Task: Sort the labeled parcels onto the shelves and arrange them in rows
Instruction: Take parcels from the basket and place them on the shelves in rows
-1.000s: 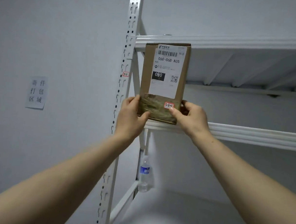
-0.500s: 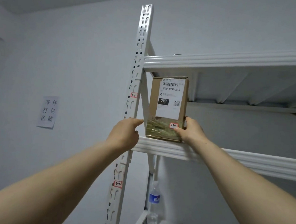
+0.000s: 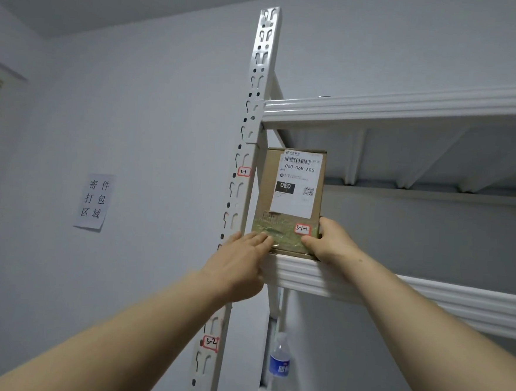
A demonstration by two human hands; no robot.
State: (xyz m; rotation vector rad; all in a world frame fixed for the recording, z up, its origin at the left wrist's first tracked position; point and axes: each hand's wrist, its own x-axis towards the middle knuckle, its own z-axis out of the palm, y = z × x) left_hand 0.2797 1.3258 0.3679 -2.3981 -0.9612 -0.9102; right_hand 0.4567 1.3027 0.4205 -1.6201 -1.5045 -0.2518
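Observation:
A brown cardboard parcel (image 3: 290,197) stands upright at the left end of a white metal shelf (image 3: 396,293), right against the upright post. It carries a white shipping label and a small red-edged tag reading 3-1-1. My left hand (image 3: 240,261) lies flat with straight fingers against the parcel's lower left front. My right hand (image 3: 328,240) holds the parcel's lower right edge, thumb on the front and fingers behind.
The slotted white post (image 3: 247,152) carries red-edged tags 3-1 (image 3: 243,172) and 3-2 (image 3: 210,341). Another shelf (image 3: 409,106) runs above the parcel. A water bottle (image 3: 278,370) stands on a lower level by the post. A paper sign (image 3: 94,200) hangs on the left wall.
The parcel went from held at the shelf's front edge to standing on the shelf by the post. My left hand let go, drew back, and now presses flat on the parcel's front.

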